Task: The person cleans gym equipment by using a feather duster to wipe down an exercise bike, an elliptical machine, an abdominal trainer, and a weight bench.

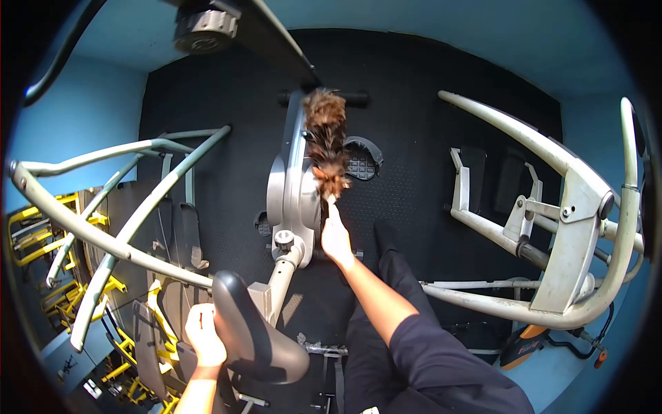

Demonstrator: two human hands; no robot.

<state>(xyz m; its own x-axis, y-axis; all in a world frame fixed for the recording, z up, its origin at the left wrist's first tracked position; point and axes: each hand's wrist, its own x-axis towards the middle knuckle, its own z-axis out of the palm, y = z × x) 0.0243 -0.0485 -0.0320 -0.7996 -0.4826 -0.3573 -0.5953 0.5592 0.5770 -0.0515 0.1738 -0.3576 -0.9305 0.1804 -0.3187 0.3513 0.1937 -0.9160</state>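
A brown feather duster [327, 141] lies against the right side of the grey exercise bike body [294, 186]. My right hand [335, 236] is closed around the duster's handle, just below the feathers. Beside the dark bike saddle [258, 338], on its left, is my left hand [205, 334], with its fingers curled; whether anything is in them is hidden. A round adjustment knob [283, 239] sits on the seat post between the bike body and the saddle.
A pedal with a strap [362, 159] is right of the bike body. Pale tubular gym frames stand at left [103, 241] and right [572, 234]. A dark bar with a knob [205, 31] reaches in at the top. Yellow equipment [52, 234] is at far left.
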